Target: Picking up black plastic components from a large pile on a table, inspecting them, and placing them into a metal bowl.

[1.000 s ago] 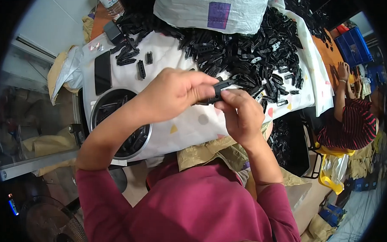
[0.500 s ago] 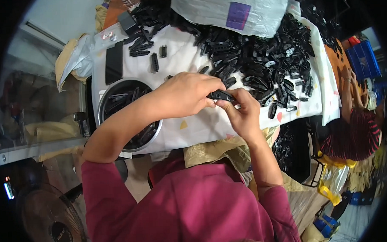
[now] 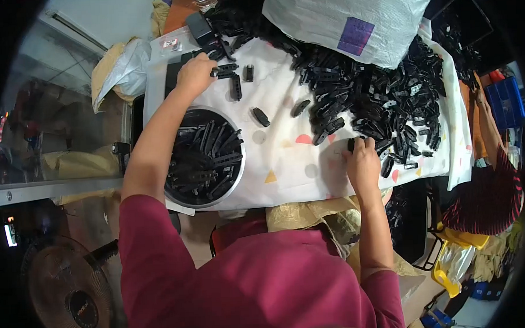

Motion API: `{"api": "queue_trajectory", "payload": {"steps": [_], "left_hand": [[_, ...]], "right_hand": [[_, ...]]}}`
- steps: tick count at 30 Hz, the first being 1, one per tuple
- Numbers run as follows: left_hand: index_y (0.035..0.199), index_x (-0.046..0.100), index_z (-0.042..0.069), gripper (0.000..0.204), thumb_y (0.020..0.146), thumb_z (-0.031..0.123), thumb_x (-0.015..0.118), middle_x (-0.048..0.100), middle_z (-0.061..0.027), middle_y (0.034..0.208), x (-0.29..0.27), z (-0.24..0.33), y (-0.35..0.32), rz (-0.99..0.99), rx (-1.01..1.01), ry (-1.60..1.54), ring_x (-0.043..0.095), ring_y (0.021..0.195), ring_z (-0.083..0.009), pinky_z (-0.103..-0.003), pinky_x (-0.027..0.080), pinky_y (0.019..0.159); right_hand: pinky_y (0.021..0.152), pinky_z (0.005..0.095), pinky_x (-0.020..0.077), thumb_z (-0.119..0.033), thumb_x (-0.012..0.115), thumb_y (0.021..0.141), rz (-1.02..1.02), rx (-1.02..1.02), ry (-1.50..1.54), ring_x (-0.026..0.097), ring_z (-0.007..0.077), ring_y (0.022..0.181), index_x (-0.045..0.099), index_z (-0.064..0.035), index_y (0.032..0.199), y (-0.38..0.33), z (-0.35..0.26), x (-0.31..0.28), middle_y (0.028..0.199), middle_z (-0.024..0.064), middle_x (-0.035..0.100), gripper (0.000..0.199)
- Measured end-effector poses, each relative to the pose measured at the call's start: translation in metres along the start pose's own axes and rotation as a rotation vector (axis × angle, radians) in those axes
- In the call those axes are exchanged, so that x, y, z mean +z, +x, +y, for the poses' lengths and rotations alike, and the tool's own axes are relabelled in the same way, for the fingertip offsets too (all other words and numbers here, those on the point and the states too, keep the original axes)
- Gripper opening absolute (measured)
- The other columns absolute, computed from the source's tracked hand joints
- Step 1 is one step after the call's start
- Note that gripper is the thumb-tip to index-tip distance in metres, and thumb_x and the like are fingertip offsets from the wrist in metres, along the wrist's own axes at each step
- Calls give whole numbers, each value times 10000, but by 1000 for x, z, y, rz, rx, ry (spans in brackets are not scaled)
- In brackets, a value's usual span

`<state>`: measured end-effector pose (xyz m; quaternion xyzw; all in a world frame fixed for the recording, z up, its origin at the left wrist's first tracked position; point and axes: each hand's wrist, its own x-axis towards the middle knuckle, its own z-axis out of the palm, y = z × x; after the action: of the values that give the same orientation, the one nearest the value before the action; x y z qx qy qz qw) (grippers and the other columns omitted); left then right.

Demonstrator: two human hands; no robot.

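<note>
My left hand (image 3: 197, 75) reaches to a small cluster of narrow black plastic parts at the far left of the table. Its fingers are curled, with the end of a black plastic part (image 3: 215, 72) showing at the fingertips. Down at the near edge of the large heap of black plastic parts (image 3: 382, 102), my right hand (image 3: 364, 158) pinches a small dark plastic part (image 3: 351, 143), mostly hidden by the fingers. Between the hands, a few single parts lie on the patterned white cloth (image 3: 285, 157), one of them a dark oblong part (image 3: 261, 116).
A round metal-rimmed bowl (image 3: 240, 182) full of long black parts stands below my left forearm. A white sack (image 3: 350, 22) rests behind the heap. Another person's arm (image 3: 487, 115) shows at the right, near a blue crate (image 3: 504, 104). A fan (image 3: 76, 292) stands lower left.
My hands, which were together on one black part over the table, have parted. The left went far left to the cluster, the right to the heap's near edge. The view has shifted slightly.
</note>
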<state>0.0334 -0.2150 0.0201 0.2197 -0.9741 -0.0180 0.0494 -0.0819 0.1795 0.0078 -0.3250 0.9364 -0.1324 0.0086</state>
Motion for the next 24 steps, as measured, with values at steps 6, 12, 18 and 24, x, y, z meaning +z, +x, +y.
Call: {"api": "queue_trajectory", "payload": {"steps": [6,12,18,24], "left_hand": [[896,584,72,201,722,153,643,622,-153,866,3,23,-6,-197,65,-335,576,848,-337,-428,446,718],[790,570,-10,296,743,276,631,583,-202,722,-9,39,-3,-211,-5,-201,571,707,-356,-395,434,626],[811,569,7,287,740,266,669,615,-148,748,-16,64,-8,-160,-113,-439,594,659,-283,-363,440,591],[882,516,64,138,828,164,595,633,-114,866,-53,161,-44,-680,-265,-1636,638,760,-204,-272,519,637]], "right_hand": [[594,421,459,-113,659,676,-5,-50,120,557,380,710,523,-40,919,-15,-6,-2,870,181,521,288],[620,420,462,-89,626,678,-10,-120,143,574,374,719,513,-21,864,-8,-5,-2,820,192,565,228],[528,336,475,-23,550,733,-154,47,454,602,250,635,534,2,982,2,7,2,767,131,595,251],[491,252,505,42,473,839,-236,282,1678,599,161,639,526,-27,1111,-8,-8,-12,842,80,585,286]]}}
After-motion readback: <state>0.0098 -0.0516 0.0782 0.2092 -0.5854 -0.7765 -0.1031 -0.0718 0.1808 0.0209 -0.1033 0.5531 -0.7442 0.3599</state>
